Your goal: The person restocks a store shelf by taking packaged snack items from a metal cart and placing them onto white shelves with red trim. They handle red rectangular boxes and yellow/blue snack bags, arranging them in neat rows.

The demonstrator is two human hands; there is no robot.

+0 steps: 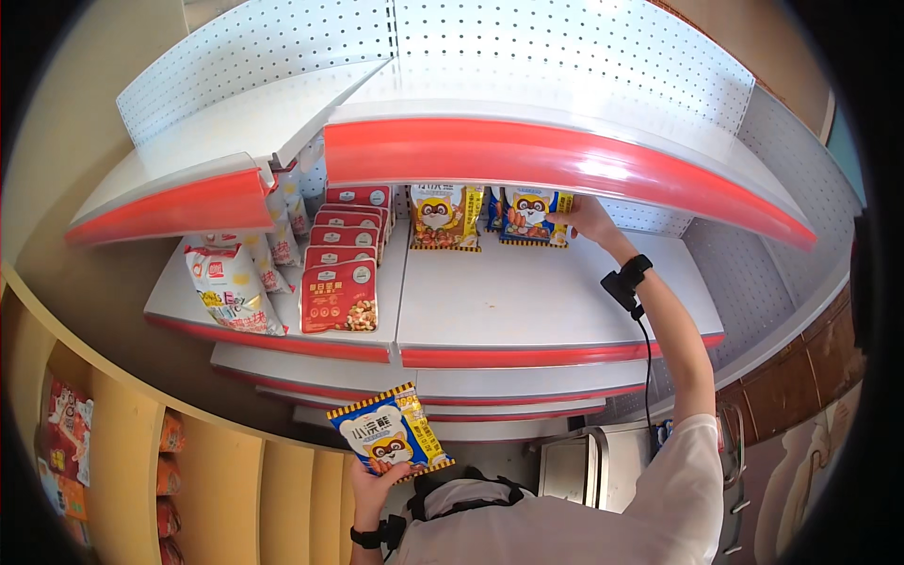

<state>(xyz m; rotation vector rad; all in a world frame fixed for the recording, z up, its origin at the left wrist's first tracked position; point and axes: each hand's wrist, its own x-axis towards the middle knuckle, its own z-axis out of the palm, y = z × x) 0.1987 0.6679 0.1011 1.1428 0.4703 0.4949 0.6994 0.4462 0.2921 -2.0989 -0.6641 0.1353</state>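
Observation:
My left hand (374, 487) grips a blue noodle-snack packet (390, 434) by its lower edge, thumb on the front. Yellow-and-black striped ends and a masked cartoon animal mark the packet, held low in front of my body. My right hand (590, 220) reaches under the upper shelf and has its fingers on the right edge of a similar blue packet (531, 217), which stands upright on the shelf. Part of another blue packet (494, 212) shows behind it. To the left stands a brown packet (445, 220) of the same design, its top hidden by the upper shelf.
Red nut pouches (339, 293) stand in a row on the left, beside white snack bags (229, 286). The upper shelf's red front strip (551, 152) overhangs my right hand. A cable (647, 374) hangs from my right wrist. A metal cart (565, 470) stands behind my right side.

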